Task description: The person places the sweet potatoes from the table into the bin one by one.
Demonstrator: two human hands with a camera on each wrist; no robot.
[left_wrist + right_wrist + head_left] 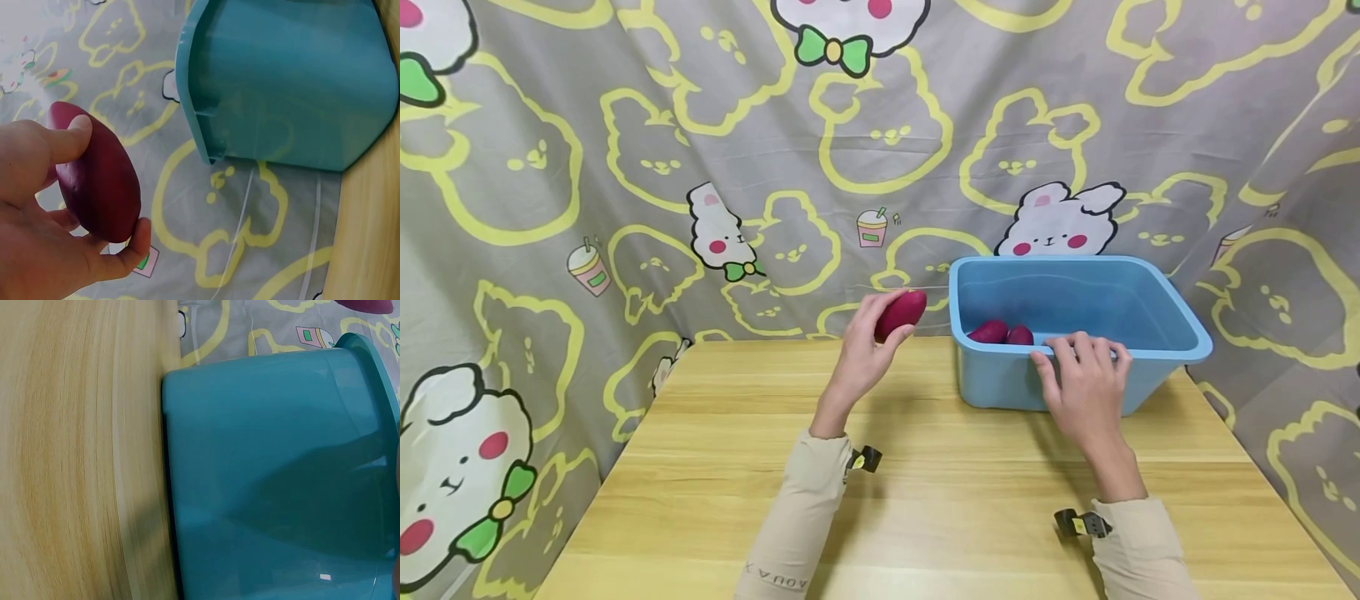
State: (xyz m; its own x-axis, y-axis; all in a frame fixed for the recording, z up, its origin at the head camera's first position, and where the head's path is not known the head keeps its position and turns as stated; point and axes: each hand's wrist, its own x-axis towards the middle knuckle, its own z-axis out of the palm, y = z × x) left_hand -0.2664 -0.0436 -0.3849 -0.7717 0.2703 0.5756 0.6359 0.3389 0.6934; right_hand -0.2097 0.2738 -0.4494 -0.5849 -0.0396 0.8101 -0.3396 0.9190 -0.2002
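My left hand [862, 343] holds a smooth purple-red oval, which looks like a sweet potato [902, 314], between thumb and fingers. It is raised above the table, left of a blue plastic bin [1037, 379]. In the left wrist view the sweet potato [103, 178] tapers at its upper end, the thumb along its side. My right hand [1088, 392] grips the bin's near rim, fingers hooked over it and thumb at the outer side. Inside the bin, two more sweet potatoes [989, 332] show at the left; the near wall partly hides them.
The bin stands at the back right of a light wooden table [910, 500]. Behind and beside the table hangs a grey curtain [887, 158] with yellow outlines and white rabbits. A small black camera [865, 458] sits at the left wrist, another [1081, 523] at the right.
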